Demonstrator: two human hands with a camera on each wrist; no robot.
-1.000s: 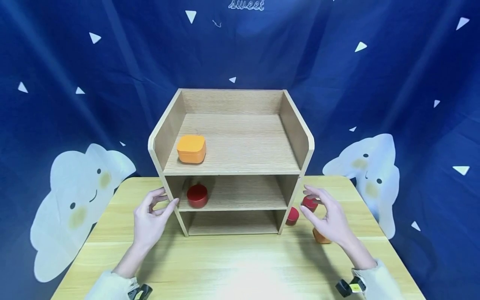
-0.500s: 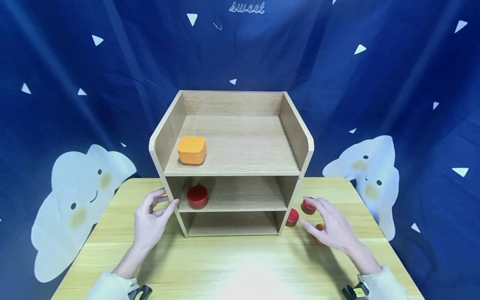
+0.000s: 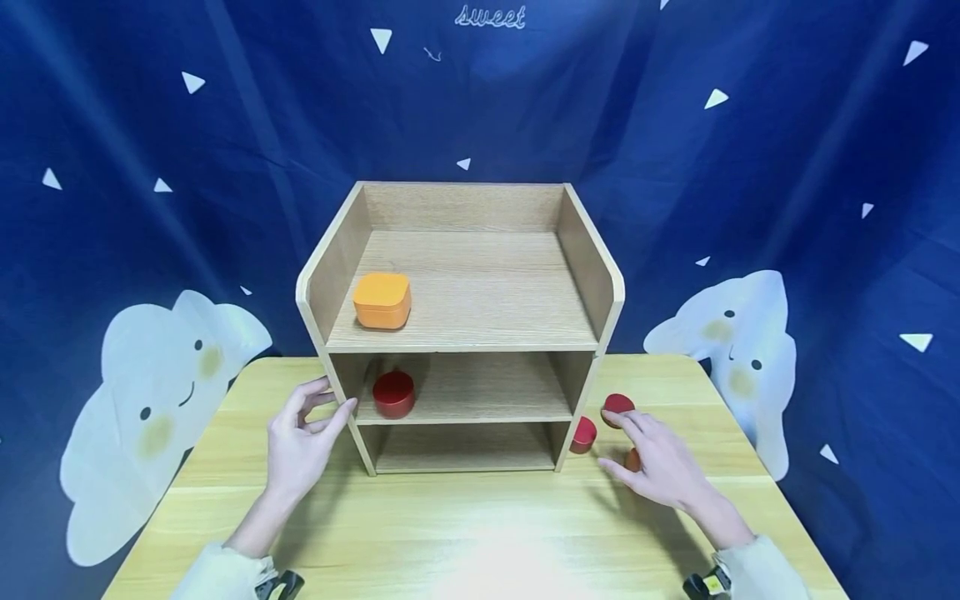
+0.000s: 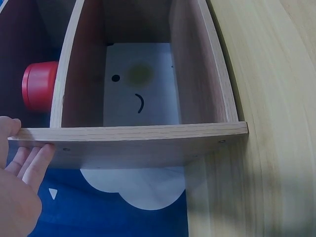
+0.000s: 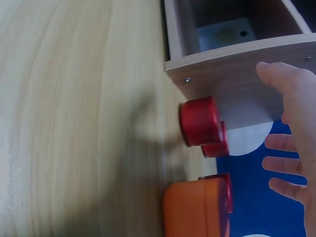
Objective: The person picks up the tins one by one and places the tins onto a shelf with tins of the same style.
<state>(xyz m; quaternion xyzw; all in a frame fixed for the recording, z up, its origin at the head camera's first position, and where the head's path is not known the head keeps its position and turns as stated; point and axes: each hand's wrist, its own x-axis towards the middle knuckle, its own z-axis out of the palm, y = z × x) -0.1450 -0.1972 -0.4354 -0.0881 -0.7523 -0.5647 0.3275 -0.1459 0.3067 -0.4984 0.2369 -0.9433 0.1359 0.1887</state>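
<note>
Left hand [image 3: 300, 442] pinches shelf unit [image 3: 480, 287] by its left panel, between thumb and fingers. Just right of that thumb, middle bay: red tin [image 3: 393, 395]. Above it, top deck: orange box [image 3: 382, 302], inside not visible. Right hand [image 3: 663, 462]: fingers spread, nothing held. Loose red tins [image 5: 200, 121] around its fingertips, second orange box [image 5: 190, 210] partly hidden below.

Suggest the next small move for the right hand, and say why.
Probably lower the right hand toward the orange box on the table: in the head view, that box shows between its parted thumb and fingers, and it holds nothing. The left hand grips the shelf unit, which may steady it.
</note>
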